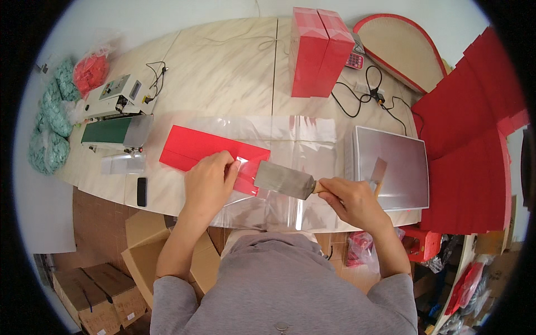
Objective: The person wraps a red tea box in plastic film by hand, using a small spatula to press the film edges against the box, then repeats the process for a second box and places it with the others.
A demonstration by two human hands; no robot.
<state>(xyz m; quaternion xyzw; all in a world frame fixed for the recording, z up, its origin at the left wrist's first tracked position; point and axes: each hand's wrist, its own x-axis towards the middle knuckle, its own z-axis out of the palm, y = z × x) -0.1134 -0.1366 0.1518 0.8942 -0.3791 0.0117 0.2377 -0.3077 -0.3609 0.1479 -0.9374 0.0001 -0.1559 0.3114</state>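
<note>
A long red box (201, 144) lies at a slant on a sheet of clear plastic film (312, 163). My left hand (211, 176) holds the box near its right end, thumb against a shiny fold of film (247, 173) there. In my right hand (351, 201) is the wooden handle of a scraper with a broad flat metal blade (284, 180). The blade's far edge is at the film-covered end of the box; whether it touches cannot be told. My right hand's palm side is hidden.
Right of the film stands a metal-topped plate (398, 159) that reflects the scraper. Stacked red boxes (465, 167) rise beyond it. Two wrapped red boxes (314, 63) stand behind, near black cables (364, 98). A sealing machine (117, 104) and phone (142, 191) are left.
</note>
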